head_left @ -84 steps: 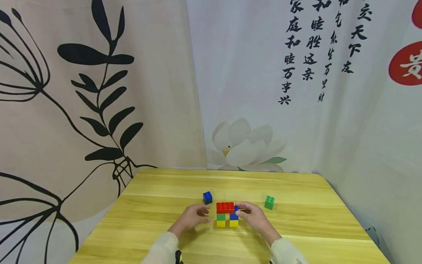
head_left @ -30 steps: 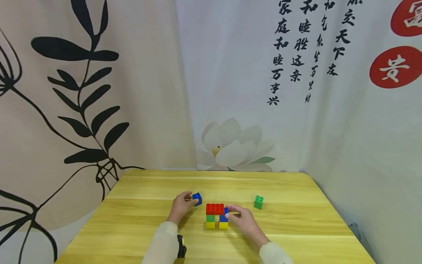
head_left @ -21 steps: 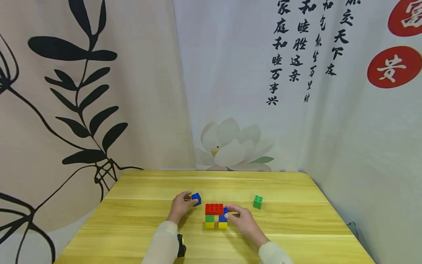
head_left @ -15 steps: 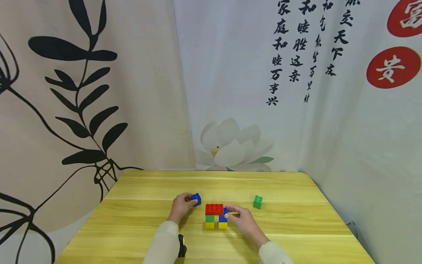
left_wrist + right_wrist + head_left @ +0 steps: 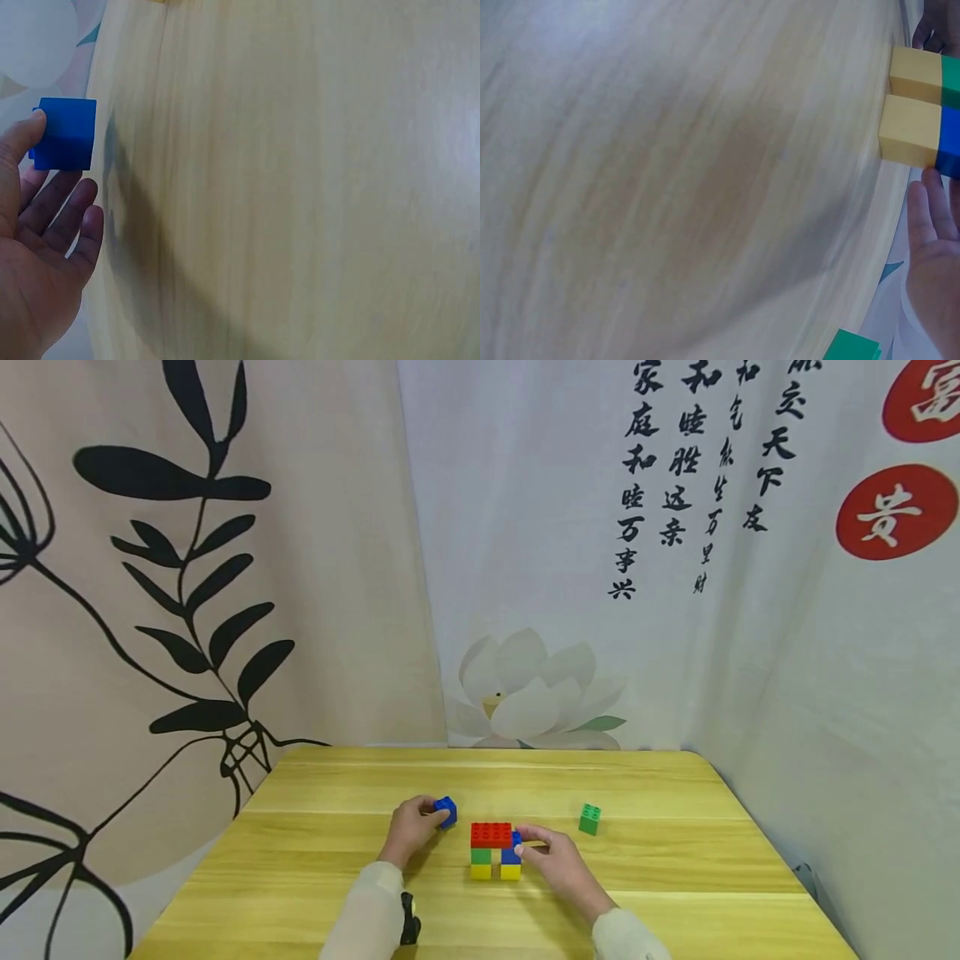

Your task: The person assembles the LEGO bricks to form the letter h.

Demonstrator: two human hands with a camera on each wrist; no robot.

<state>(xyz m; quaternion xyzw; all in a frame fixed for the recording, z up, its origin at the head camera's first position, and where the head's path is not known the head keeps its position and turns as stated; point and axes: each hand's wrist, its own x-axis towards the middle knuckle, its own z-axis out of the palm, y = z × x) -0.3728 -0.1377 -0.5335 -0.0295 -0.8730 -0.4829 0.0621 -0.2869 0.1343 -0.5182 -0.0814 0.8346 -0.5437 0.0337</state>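
Observation:
My left hand (image 5: pixel 411 829) pinches a loose blue toy brick (image 5: pixel 446 812) left of and behind a small build. In the left wrist view, the thumb lies on the brick (image 5: pixel 66 135), with the other fingers spread below it. The build has two yellow bricks (image 5: pixel 481 872) at its base, a green brick (image 5: pixel 481 856) on the left one, blue on the right, and a red brick (image 5: pixel 491 835) across the top. My right hand (image 5: pixel 555 860) holds the build's right side, thumb and index finger at the blue brick (image 5: pixel 510 857). In the right wrist view, extended fingertips reach its side.
A single green brick (image 5: pixel 589 819) stands on the wooden table (image 5: pixel 675 860), behind and right of the build. Behind the table's far edge hangs a printed curtain (image 5: pixel 360 610). A black strap (image 5: pixel 410 918) is at the left wrist.
The left hand moved from beside the build to the loose blue brick and took hold of it; the brick has since turned slightly. The right hand stays at the build.

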